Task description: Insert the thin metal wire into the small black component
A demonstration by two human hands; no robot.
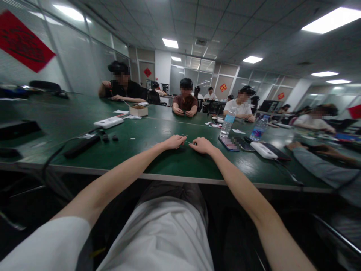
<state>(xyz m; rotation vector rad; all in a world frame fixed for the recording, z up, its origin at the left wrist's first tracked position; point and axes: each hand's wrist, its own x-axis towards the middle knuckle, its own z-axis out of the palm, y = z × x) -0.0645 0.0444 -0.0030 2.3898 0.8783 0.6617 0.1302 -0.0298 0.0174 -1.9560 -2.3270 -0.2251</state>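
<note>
I logged the left grip [173,142] and the right grip [201,145] as curled closed, fingertips facing each other and clamped on a thin pale stick [189,142] with a dark tip, which spanned the small gap between them. The stick sat at or just above the green tabletop [158,162], near its front edge; I could not tell whether it touched the surface. To the left of the left grip lay two small dark objects [109,138], then a long black case [81,146] with a black cable [58,150] trailing over the tabletop edge. Beyond them sat a white power bank [108,122] and an open cardboard box [138,110]. Right of the right grip lay two phones [235,143], a second white power bank [263,150] and two water bottles [229,121]. Across the tabletop, a co-worker in a brown shirt [184,103] held both hands together, with others seated along the sides. A grey sleeve [324,169] reached in from the right edge.
</note>
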